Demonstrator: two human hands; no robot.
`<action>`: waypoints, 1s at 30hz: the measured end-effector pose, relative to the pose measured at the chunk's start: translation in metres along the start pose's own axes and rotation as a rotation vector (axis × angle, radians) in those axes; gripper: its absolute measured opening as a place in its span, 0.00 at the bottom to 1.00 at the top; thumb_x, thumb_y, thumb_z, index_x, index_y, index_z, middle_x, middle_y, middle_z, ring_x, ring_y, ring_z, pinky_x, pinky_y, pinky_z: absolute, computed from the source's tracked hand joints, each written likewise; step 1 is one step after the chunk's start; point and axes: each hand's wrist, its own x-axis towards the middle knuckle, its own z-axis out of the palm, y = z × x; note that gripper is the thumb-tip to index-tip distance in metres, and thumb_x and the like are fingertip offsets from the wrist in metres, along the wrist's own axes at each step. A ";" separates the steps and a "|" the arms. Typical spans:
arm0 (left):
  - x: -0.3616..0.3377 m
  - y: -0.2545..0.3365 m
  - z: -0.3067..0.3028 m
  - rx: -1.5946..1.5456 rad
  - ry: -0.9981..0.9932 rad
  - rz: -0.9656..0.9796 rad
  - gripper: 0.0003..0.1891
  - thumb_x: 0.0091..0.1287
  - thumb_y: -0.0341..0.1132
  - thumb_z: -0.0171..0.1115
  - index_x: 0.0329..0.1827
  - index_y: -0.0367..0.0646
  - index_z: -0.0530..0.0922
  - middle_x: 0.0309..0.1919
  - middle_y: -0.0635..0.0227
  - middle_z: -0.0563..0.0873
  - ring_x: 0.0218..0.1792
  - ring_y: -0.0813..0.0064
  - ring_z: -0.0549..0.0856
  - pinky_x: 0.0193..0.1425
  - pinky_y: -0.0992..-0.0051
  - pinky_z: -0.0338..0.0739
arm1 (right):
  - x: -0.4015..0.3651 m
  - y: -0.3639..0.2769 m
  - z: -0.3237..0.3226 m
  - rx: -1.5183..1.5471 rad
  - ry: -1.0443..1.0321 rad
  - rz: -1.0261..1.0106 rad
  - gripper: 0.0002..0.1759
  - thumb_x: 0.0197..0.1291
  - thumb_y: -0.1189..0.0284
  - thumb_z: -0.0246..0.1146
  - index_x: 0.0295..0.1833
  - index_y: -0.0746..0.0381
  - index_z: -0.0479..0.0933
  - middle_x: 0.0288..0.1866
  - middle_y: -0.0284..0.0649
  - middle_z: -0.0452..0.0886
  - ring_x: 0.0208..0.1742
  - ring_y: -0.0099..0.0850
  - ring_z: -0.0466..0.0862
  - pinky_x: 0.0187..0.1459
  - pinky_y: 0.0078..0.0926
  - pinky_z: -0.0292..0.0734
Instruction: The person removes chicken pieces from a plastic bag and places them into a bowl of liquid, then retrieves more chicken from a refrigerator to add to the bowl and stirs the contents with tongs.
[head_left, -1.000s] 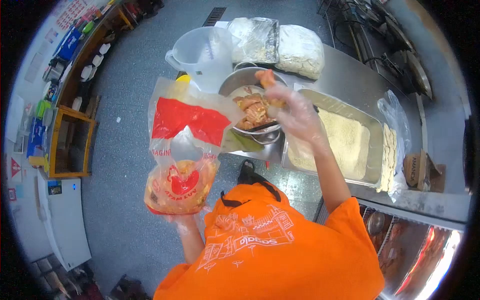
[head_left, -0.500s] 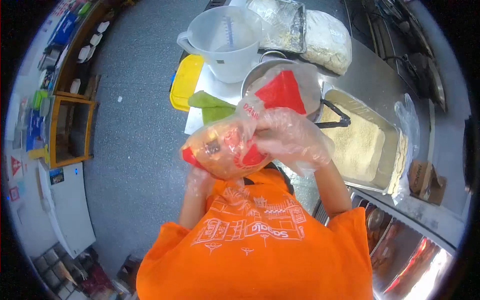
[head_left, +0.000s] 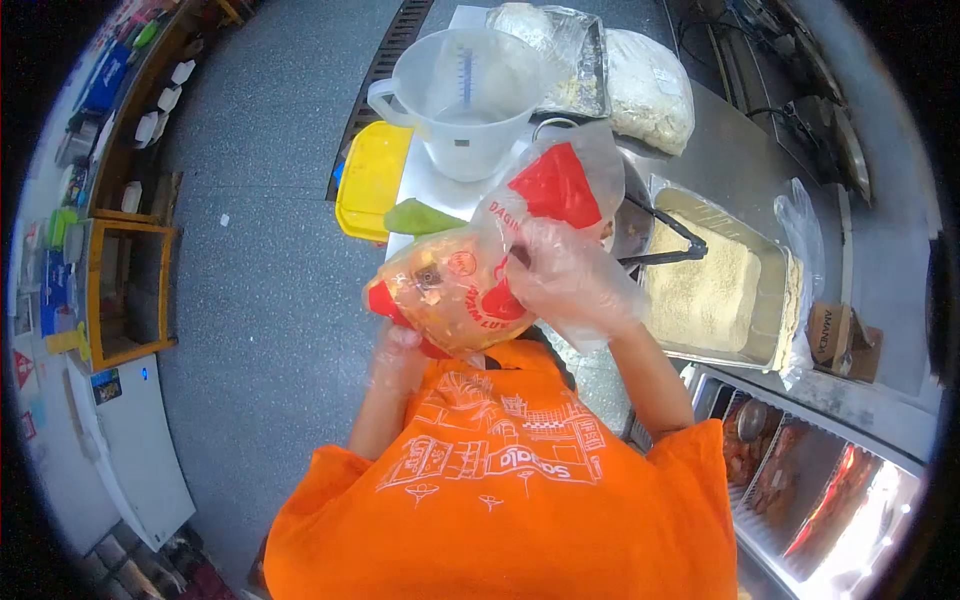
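Note:
A clear plastic bag (head_left: 470, 290) with red printing hangs in front of my chest, its lower part bulging with orange and yellowish contents I cannot make out. My right hand (head_left: 572, 275), in a clear plastic glove, grips the bag's neck, with the bag's loose top standing up above it. At the bag's lower left, my left hand (head_left: 397, 350), also gloved, holds it from below; its fingers are partly hidden behind the plastic. Behind the bag, a green cloth (head_left: 420, 217) and a metal bowl or pot (head_left: 632, 220) are partly covered.
A translucent measuring jug (head_left: 462, 110) and a yellow lid or tub (head_left: 372, 185) stand beyond the bag. To the right, a metal tray (head_left: 710, 290) holds pale crumbs, with black tongs (head_left: 685, 240) beside it. White-filled plastic bags (head_left: 650, 90) lie farther back. A lit chiller drawer (head_left: 800, 480) shows below.
The bag has turned a little, so more of its lettering shows. My right hand stays at its neck and my left hand beneath it. The camera view has shifted slightly.

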 end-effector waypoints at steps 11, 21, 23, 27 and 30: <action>0.009 0.032 0.009 0.005 -0.024 0.257 0.51 0.53 0.63 0.75 0.77 0.48 0.66 0.73 0.59 0.74 0.71 0.54 0.75 0.73 0.49 0.76 | -0.035 -0.034 -0.001 0.085 0.381 0.019 0.07 0.57 0.75 0.70 0.38 0.67 0.82 0.33 0.42 0.84 0.36 0.29 0.86 0.41 0.28 0.82; 0.015 0.048 -0.001 -0.042 0.075 0.079 0.45 0.62 0.66 0.65 0.78 0.49 0.66 0.74 0.59 0.73 0.72 0.54 0.75 0.74 0.49 0.74 | -0.011 -0.018 -0.002 0.248 0.079 0.001 0.15 0.62 0.72 0.71 0.50 0.68 0.81 0.42 0.37 0.85 0.46 0.24 0.85 0.50 0.25 0.83; 0.020 0.051 -0.002 -0.053 0.027 0.076 0.45 0.63 0.67 0.64 0.78 0.49 0.66 0.74 0.59 0.73 0.72 0.54 0.75 0.74 0.49 0.73 | 0.003 0.001 0.021 0.417 -0.051 0.007 0.18 0.63 0.69 0.70 0.53 0.69 0.81 0.41 0.37 0.85 0.44 0.25 0.84 0.50 0.26 0.82; 0.020 0.055 -0.010 -0.070 0.003 0.067 0.44 0.64 0.67 0.62 0.78 0.49 0.66 0.73 0.60 0.73 0.72 0.54 0.75 0.75 0.49 0.73 | 0.009 -0.007 0.033 0.088 0.021 0.110 0.16 0.64 0.71 0.69 0.53 0.70 0.81 0.40 0.35 0.85 0.44 0.24 0.83 0.48 0.26 0.80; 0.017 0.055 -0.015 -0.062 0.005 0.058 0.44 0.65 0.67 0.60 0.78 0.49 0.66 0.73 0.60 0.73 0.72 0.54 0.75 0.75 0.49 0.73 | 0.007 -0.009 0.039 0.376 -0.217 0.303 0.13 0.63 0.74 0.68 0.50 0.69 0.83 0.39 0.32 0.84 0.42 0.21 0.81 0.44 0.24 0.78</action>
